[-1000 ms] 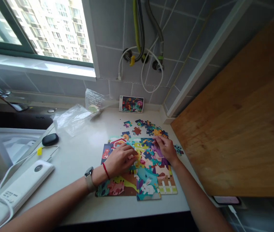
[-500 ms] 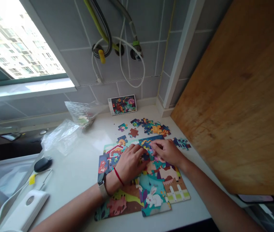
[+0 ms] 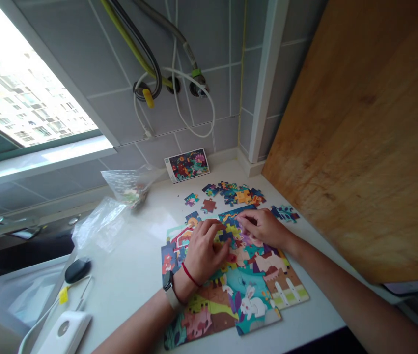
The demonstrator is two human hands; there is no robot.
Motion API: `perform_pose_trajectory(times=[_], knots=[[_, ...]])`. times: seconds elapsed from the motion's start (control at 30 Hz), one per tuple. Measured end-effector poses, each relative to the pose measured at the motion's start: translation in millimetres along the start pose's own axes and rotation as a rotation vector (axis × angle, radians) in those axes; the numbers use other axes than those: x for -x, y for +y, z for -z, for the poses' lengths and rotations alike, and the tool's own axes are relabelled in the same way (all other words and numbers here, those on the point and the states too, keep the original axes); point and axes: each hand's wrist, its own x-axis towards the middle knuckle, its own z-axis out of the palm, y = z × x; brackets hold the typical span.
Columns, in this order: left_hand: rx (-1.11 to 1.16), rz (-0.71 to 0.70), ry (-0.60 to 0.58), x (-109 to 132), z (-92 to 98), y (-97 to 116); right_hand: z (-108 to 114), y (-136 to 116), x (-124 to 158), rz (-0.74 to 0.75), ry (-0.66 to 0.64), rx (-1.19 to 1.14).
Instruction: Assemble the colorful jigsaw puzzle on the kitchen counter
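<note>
A colourful jigsaw puzzle (image 3: 253,278) with farm animals, partly joined, lies on the white counter under both hands. My left hand (image 3: 207,248), with a watch and a red cord at the wrist, rests on its upper middle, fingers bent and thumb held apart. A dark blue puzzle piece (image 3: 225,237) shows between that thumb and the fingertips. Over the upper right part, my right hand (image 3: 265,228) is closed with thumb and fingers drawn together; what they hold, if anything, is hidden. Loose puzzle pieces (image 3: 243,196) are heaped just behind the puzzle.
A picture card (image 3: 187,165) leans against the tiled wall. Clear plastic bags (image 3: 101,223) lie to the left, near a black mouse-like object (image 3: 78,270) and a white corded device (image 3: 67,332). A wooden panel (image 3: 363,147) rises on the right. More pieces (image 3: 285,213) lie beside it.
The camera view has shifted, so the counter scene sits further right. Both hands stay over the same part of the puzzle, with only slight finger movement.
</note>
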Motion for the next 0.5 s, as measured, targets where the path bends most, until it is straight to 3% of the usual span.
perform_pose_trajectory(times=[0.2, 0.5], knots=[[-0.145, 0.012, -0.055, -0.4, -0.5, 1.4, 4.1, 5.2, -2.0, 0.001, 0.05, -0.01], [0.054, -0.136, -0.174, -2.8, 2.8, -0.5, 8.9, 9.4, -5.2, 0.009, 0.089, 0.002]])
